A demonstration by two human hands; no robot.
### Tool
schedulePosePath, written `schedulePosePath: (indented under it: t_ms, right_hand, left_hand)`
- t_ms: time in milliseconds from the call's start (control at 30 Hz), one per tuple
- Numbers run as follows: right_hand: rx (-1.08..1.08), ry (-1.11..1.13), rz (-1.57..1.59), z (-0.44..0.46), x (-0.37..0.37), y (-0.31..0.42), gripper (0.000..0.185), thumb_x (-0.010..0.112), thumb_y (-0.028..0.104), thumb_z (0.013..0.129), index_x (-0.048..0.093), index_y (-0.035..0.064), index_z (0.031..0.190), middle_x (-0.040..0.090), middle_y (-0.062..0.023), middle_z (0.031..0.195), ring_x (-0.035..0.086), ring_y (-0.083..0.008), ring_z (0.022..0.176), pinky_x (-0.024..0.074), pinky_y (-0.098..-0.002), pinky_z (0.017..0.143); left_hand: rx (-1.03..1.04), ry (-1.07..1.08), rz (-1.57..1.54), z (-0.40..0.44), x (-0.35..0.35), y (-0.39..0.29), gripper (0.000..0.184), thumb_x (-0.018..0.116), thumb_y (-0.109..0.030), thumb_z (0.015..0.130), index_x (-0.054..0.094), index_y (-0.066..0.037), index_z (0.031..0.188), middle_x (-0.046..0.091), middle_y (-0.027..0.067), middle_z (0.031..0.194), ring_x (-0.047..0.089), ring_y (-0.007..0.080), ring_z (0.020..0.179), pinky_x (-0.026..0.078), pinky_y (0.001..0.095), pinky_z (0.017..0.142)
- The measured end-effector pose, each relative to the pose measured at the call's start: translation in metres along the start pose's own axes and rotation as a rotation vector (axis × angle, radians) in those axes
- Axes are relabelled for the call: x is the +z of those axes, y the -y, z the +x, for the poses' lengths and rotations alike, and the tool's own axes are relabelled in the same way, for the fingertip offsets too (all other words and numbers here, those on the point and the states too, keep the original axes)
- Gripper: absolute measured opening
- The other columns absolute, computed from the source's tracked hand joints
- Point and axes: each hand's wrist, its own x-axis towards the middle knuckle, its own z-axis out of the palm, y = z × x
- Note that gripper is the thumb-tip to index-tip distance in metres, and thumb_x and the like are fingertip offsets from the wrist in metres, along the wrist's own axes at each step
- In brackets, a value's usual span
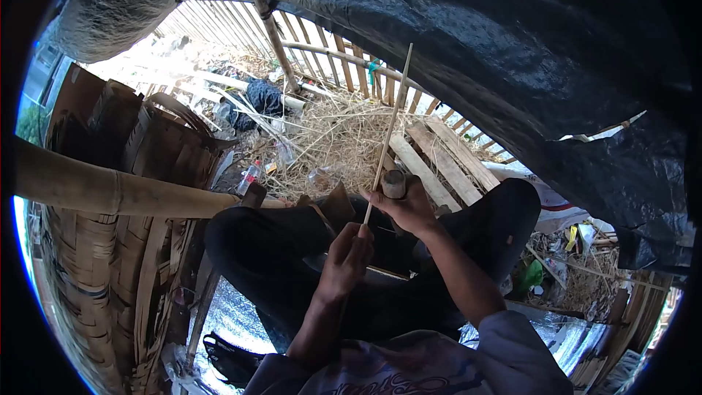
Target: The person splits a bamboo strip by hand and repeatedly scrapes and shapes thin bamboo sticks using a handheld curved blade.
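Note:
A long, thin bamboo strip (393, 121) slants up and away from my lap. My left hand (346, 260) is closed around its lower end. Just above, my right hand (404, 208) has its thumb and fingers on the strip and is wrapped round a short, thick wooden handle (394, 183), whose round end faces up. Whatever the handle belongs to is hidden below the hand. Both hands are over my crossed, dark-clad legs (475, 227).
A thick bamboo pole (146, 196) runs in from the left beside woven bamboo panels (99, 271). Ahead lie straw (344, 139), wooden planks (442, 157) and a plastic bottle (250, 176). A dark tarp (512, 44) hangs overhead and right, near a slatted fence (329, 55).

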Motion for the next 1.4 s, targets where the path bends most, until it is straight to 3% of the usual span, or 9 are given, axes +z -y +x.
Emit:
schedulePosePath:
  t_ms: [200,533,633,767,867,967,1100,1267,1400]
  right_hand:
    - [0.067,0.193,0.236,-0.009,0.003,0.016,0.021,0.07,0.019,0.083,0.067,0.0,0.09,0.067,-0.0038,0.071,0.064,-0.0082,0.07,0.0485,-0.0232,0.061]
    - [-0.091,-0.026,0.033,-0.018,-0.006,0.001,0.024,0.072,0.026,0.081,0.066,0.0031,0.085,0.065,-0.0036,0.068,0.059,-0.0074,0.062,0.0471,-0.0258,0.057]
    - [-0.113,-0.174,-0.02,-0.017,-0.012,0.004,0.022,0.073,0.023,0.08,0.063,0.0031,0.077,0.063,-0.0017,0.065,0.057,-0.0067,0.061,0.046,-0.0258,0.056]
    - [-0.076,-0.364,0.221,-0.02,-0.03,0.016,0.016,0.07,0.011,0.082,0.057,0.0054,0.074,0.056,0.0039,0.062,0.051,-0.0024,0.055,0.0398,-0.0208,0.048]
    - [-0.2,-0.485,0.348,-0.025,-0.055,0.036,0.008,0.063,-0.003,0.08,0.056,0.0005,0.081,0.055,-0.0018,0.063,0.051,-0.0084,0.052,0.0411,-0.0229,0.049]
    - [-0.357,-0.596,0.593,-0.028,-0.077,0.055,0.007,0.059,-0.001,0.08,0.053,0.0007,0.084,0.05,-0.0044,0.068,0.047,-0.0129,0.056,0.0411,-0.0301,0.056]
    - [-0.496,-0.635,0.718,-0.034,-0.102,0.061,0.009,0.051,0.011,0.086,0.051,0.0065,0.093,0.046,-0.0011,0.07,0.043,-0.012,0.058,0.0386,-0.0292,0.058]
    - [-0.791,-0.36,0.687,-0.044,-0.11,0.074,0.02,0.044,0.029,0.09,0.05,0.0099,0.09,0.04,0.0029,0.062,0.039,-0.0082,0.054,0.0365,-0.0268,0.057]
    - [-0.821,-0.203,0.667,-0.051,-0.101,0.086,0.023,0.047,0.032,0.09,0.05,0.0091,0.091,0.044,0.0027,0.059,0.041,-0.0071,0.051,0.0368,-0.0261,0.055]
  left_hand:
    - [0.118,-0.027,0.022,0.014,0.002,0.006,0.017,0.043,-0.02,0.099,0.049,-0.006,0.093,0.037,-0.0066,0.063,0.032,-0.0001,0.052,0.023,0.0187,0.044]
    - [0.045,-0.034,0.12,0.016,0.012,0.01,0.017,0.044,-0.022,0.099,0.05,-0.006,0.094,0.037,-0.0081,0.056,0.03,-0.0007,0.046,0.021,0.0187,0.041]
    - [0.057,-0.017,0.161,0.016,0.01,0.01,0.017,0.045,-0.022,0.099,0.05,-0.007,0.094,0.037,-0.0077,0.056,0.03,-0.0008,0.046,0.021,0.0188,0.041]
    - [0.029,-0.079,0.13,0.016,0.003,0.013,0.018,0.045,-0.023,0.099,0.05,-0.006,0.095,0.037,-0.0072,0.056,0.03,-0.0002,0.045,0.022,0.0191,0.041]
    - [0.053,-0.126,0.184,0.017,-0.007,0.016,0.018,0.045,-0.023,0.099,0.05,-0.006,0.095,0.037,-0.0067,0.057,0.03,0.0002,0.046,0.024,0.0193,0.041]
    - [0.089,-0.187,0.208,0.019,-0.006,0.014,0.019,0.044,-0.023,0.099,0.051,-0.006,0.094,0.036,-0.0067,0.057,0.031,0.0001,0.047,0.024,0.0194,0.041]
    - [0.147,-0.269,0.3,0.024,-0.013,0.024,0.02,0.043,-0.023,0.099,0.051,-0.006,0.093,0.034,-0.0076,0.058,0.03,-0.0005,0.048,0.024,0.0195,0.042]
    - [0.094,-0.239,0.191,0.025,-0.019,0.022,0.022,0.042,-0.024,0.1,0.051,-0.006,0.09,0.035,-0.0075,0.057,0.031,-0.0007,0.048,0.024,0.0182,0.041]
    - [0.051,-0.253,0.113,0.025,-0.019,0.018,0.025,0.04,-0.025,0.1,0.052,-0.007,0.087,0.035,-0.0072,0.055,0.031,-0.0004,0.044,0.023,0.0174,0.039]
